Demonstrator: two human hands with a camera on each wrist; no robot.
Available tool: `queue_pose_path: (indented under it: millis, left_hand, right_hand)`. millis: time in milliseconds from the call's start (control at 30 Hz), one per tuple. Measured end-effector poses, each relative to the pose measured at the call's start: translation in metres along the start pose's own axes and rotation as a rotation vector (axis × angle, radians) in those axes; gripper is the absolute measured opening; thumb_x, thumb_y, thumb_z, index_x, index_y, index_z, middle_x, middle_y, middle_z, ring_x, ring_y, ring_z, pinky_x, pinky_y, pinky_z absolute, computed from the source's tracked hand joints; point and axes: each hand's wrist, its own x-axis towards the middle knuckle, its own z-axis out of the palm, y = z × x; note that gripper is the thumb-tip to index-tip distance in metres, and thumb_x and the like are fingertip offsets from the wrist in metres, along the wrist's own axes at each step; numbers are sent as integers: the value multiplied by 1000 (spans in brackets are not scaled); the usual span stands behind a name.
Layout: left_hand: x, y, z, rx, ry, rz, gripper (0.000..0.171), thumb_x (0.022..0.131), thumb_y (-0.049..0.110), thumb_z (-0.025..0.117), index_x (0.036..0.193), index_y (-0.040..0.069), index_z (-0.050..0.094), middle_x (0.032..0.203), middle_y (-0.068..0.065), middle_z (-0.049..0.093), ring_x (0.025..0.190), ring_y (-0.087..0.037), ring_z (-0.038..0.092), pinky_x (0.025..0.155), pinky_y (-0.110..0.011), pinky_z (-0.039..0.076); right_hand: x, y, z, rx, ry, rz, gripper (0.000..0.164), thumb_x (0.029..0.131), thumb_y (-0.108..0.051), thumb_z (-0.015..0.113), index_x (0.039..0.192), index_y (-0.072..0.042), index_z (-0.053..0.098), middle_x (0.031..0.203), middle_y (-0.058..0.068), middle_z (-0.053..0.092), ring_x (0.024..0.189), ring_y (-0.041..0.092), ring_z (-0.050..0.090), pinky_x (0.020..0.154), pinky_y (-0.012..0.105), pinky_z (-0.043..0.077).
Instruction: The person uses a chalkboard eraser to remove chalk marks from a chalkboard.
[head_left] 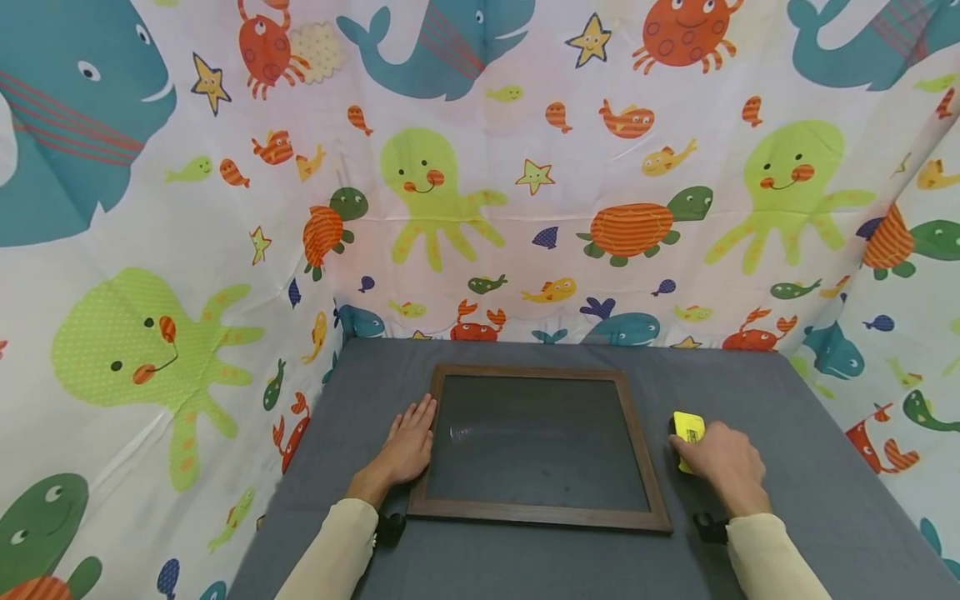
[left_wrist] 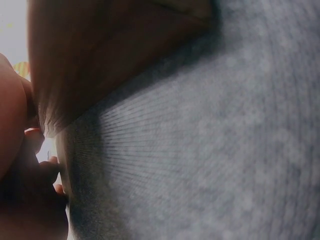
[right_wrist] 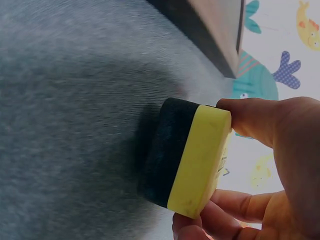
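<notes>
A small chalkboard (head_left: 536, 442) in a brown wooden frame (head_left: 540, 512) lies on the grey cloth. A faint whitish smudge marks the left part of its dark surface. My left hand (head_left: 408, 442) rests along the frame's left side, fingers straight and pointing away from me. To the right of the board, my right hand (head_left: 723, 467) pinches a yellow and black board eraser (head_left: 688, 429) between thumb and fingers. In the right wrist view the eraser (right_wrist: 200, 160) has its black felt side toward the cloth, with the thumb on one end and the fingers at the other.
Grey cloth (head_left: 525, 567) covers the table around the board. A white curtain (head_left: 510, 275) printed with sea animals hangs behind the table and along both sides. Dark wrist straps (head_left: 708, 527) sit at the cuffs of the light sleeves (head_left: 772, 558).
</notes>
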Motion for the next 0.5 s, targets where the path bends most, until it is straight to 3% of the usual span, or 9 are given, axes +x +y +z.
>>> queue_pose_path:
  millis: [167,500]
  left_hand:
    - [-3,2,-4,-11,2,-2,59,106,18,41,161,5,21,169,-12,15,153,-40,17,119,-63,12]
    - [-1,-4,3,-2,28,11,58,107,17,36,161,4,19,169,-13,14,153,-41,15,119,-63,11]
  right_hand:
    - [-1,3,6,-5,-34,-6,86,86,-61,66,119,17,47,92,28,54,76,38,52,60,42,43]
    - [0,5,13,1,-19,-23,91,85,-65,66,122,16,46,93,28,54,76,38,52,60,43,43]
